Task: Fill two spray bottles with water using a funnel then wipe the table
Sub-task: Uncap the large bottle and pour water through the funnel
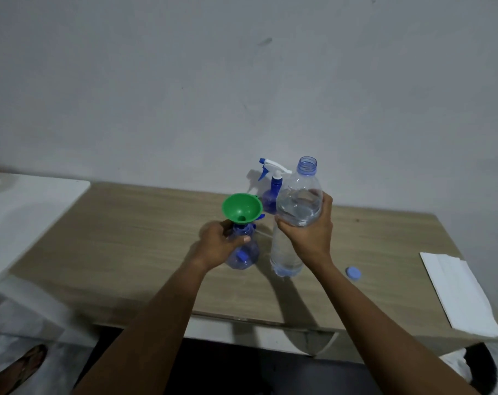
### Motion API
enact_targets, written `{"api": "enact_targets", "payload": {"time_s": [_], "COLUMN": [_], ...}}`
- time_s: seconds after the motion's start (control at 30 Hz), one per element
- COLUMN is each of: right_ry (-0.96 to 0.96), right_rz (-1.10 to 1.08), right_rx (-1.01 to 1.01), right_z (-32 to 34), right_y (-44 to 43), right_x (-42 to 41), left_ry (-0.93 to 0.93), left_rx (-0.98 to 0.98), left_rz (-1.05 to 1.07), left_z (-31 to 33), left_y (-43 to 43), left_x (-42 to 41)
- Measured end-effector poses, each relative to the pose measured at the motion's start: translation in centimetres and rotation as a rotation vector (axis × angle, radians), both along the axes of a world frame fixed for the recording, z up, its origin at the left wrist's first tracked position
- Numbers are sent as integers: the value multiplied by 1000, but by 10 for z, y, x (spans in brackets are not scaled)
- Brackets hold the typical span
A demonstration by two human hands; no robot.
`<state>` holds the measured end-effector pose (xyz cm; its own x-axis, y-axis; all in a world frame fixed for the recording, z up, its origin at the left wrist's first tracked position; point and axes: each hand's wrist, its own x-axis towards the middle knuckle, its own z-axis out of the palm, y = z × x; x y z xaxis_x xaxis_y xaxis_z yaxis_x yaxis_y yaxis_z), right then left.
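A green funnel [241,208] sits in the neck of a clear blue spray bottle [246,256] standing on the wooden table [128,240]. My left hand [220,244] grips that bottle just under the funnel. My right hand [310,234] holds an uncapped clear water bottle [297,206] upright beside the funnel; it holds water and is raised off the table. A second blue spray bottle [271,192] with its white and blue trigger head screwed on stands behind, close to the wall. A folded white cloth [458,292] lies at the table's right end.
A blue bottle cap [353,273] lies on the table right of my right forearm. A white surface [22,212] adjoins the table's left end. The wall runs right behind the table. A sandalled foot [22,366] shows at the bottom left.
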<state>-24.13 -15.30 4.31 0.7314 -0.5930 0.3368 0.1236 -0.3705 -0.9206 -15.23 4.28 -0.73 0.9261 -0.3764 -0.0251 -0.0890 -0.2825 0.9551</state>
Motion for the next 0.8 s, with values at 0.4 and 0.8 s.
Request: {"api": "enact_targets", "payload": {"time_s": [0.4,0.8], "right_ry": [226,701], "right_rz": [250,567], "right_rx": [-280,-507], "right_z": [48,76], "right_y": [-27,-50], "right_x": [-8,-9], "left_ry": [-2,28], "left_rx": [-30,-29], "left_rz": [-54,-24], "left_z": [-7,-7], "left_y": [2,1], "left_x": [8,6]}}
